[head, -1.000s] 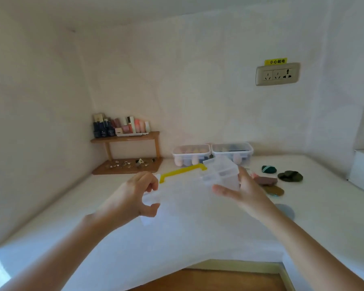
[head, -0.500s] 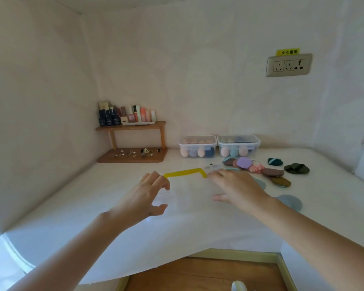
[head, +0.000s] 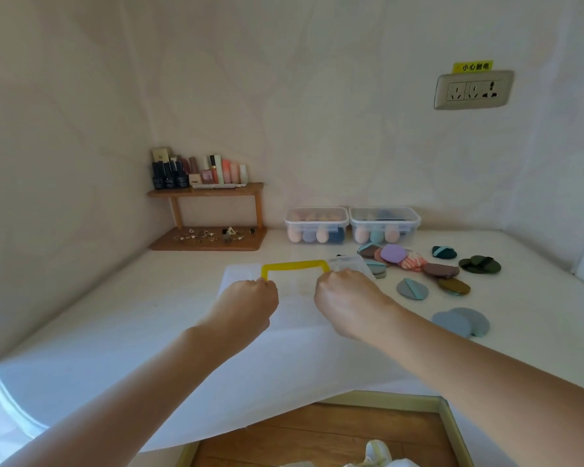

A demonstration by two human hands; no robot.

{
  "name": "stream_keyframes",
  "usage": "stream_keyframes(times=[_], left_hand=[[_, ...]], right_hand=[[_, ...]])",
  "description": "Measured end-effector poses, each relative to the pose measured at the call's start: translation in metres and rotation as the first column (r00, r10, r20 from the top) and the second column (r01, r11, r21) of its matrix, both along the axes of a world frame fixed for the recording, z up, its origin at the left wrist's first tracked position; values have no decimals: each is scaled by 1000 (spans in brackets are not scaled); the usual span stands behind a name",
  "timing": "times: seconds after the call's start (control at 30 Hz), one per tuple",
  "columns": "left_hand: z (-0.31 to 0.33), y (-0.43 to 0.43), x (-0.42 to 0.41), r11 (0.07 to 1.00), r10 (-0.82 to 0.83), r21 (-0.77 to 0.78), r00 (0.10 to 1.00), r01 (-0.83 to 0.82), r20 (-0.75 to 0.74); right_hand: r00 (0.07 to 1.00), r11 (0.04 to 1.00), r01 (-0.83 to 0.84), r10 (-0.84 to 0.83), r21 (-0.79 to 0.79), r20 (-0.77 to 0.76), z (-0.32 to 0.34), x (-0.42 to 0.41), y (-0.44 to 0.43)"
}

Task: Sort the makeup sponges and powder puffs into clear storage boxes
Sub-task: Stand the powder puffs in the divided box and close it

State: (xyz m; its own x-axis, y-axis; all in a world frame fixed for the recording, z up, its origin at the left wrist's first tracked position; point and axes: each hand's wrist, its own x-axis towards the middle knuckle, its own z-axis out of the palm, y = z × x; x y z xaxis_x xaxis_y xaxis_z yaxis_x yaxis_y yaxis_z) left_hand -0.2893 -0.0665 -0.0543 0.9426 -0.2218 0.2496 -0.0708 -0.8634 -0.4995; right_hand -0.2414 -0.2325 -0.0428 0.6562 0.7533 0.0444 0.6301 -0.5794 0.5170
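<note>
Head view. White surface (head: pixel 115 332), carrying: wooden shelf (head: pixel 206 190) of cosmetics, rear left; flat clear box (head: pixel 297 291) with yellow handle (head: pixel 295 265), centre; two lidded storage boxes (head: pixel 316 225) holding sponges, against the wall; loose powder puffs (head: pixel 393 253), right of centre. Left hand (head: pixel 248 299) and right hand (head: pixel 346 298): fingers curled, gripping the handle's two ends.

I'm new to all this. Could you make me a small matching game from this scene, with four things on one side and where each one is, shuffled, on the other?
Things:
1. yellow handle
2. egg-shaped sponges
3. dark bottles
4. lilac puff

Places:
A. on the wooden shelf
B. on top of the puff pile
C. gripped by the left hand and right hand
D. inside the clear boxes

Pairs: 1-C, 2-D, 3-A, 4-B
</note>
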Motion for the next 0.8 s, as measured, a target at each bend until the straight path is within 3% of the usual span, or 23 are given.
stream_keyframes(times=[0.03,0.13,0.3,0.47,0.63,0.8], left_hand=[[-1,-5,-3,999,53,-2,994,-54,-97],[-8,-8,1,993,101,-50,993,-104,-68],[6,-12,-3,988,68,-130,994,-80,-88],[17,-9,3,977,98,-178,989,-116,-108],[32,4,8,932,65,-349,992,-99,-107],[40,1,8,885,11,-463,995,-55,-96]], right_hand=[[1000,1000,8,-8,10,8,-1,0,1],[999,994,28,-32,104,28,-9,5,2],[959,978,-64,5,197,284,-22,14,-3],[945,959,-136,50,247,324,-21,21,-14],[948,857,-272,161,437,275,-17,35,-26],[888,745,-435,260,507,380,-18,39,-41]])
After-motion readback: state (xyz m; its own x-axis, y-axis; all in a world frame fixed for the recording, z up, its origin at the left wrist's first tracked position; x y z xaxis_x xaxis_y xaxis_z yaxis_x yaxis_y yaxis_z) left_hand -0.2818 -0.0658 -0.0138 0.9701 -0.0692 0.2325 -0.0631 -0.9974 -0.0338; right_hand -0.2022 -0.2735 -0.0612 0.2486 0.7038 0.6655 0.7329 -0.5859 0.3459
